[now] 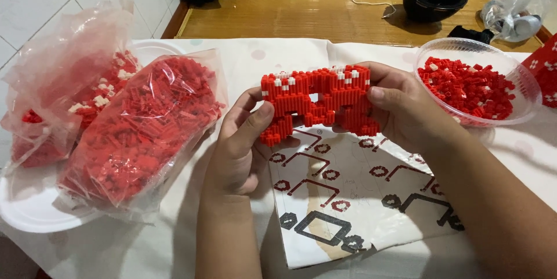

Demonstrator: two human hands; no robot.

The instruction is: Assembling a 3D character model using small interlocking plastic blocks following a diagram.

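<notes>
Head view: you hold one red brick model [318, 102] at frame centre, your left hand [238, 145] pinching its left end and your right hand [400, 111] gripping its right end. Two bags of bricks [133, 134] lie left, one clear bowl [525, 90] right. The instruction sheet [348, 198] is partly hidden by your arms.

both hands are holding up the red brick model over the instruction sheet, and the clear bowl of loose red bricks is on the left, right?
Not quite. The head view shows the clear bowl on the right. Both the left hand and right hand do hold the red brick model over the instruction sheet.
</notes>
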